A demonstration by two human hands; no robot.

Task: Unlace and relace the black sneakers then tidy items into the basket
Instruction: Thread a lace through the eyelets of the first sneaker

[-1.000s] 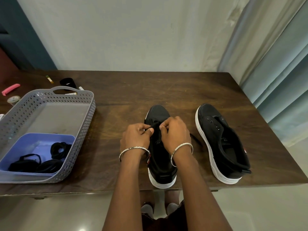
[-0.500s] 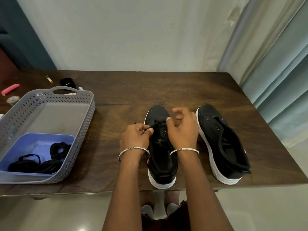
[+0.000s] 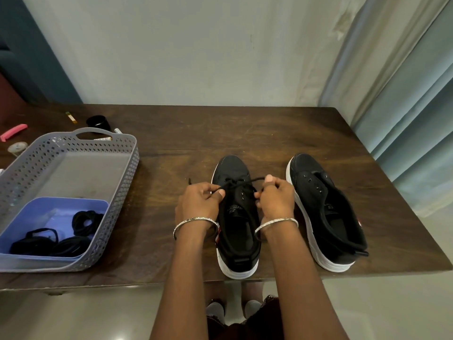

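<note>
Two black sneakers with white soles stand side by side on the wooden table [image 3: 269, 133]. The left sneaker [image 3: 236, 224] has a black lace [image 3: 241, 184] threaded through its front eyelets and crossed over the tongue. My left hand [image 3: 199, 202] pinches one lace end at the shoe's left side. My right hand [image 3: 275, 198] pinches the other end at the shoe's right side, and the lace runs taut between them. The right sneaker [image 3: 323, 209] has bare eyelets and no lace. A grey perforated basket [image 3: 122, 182] sits at the left.
Inside the basket lies a blue tray [image 3: 36, 214] with black coiled cords [image 3: 85, 222]. Behind the basket are a black round tin [image 3: 98, 121], a marker [image 3: 117, 130], a small yellow item [image 3: 71, 117], a pink comb [image 3: 13, 132] and a tape roll [image 3: 17, 147]. Curtains hang at right.
Both hands have moved apart from the shoe's middle to its sides, drawing the lace ends outward. The right hand, briefly open half a second ago, now pinches the lace.
</note>
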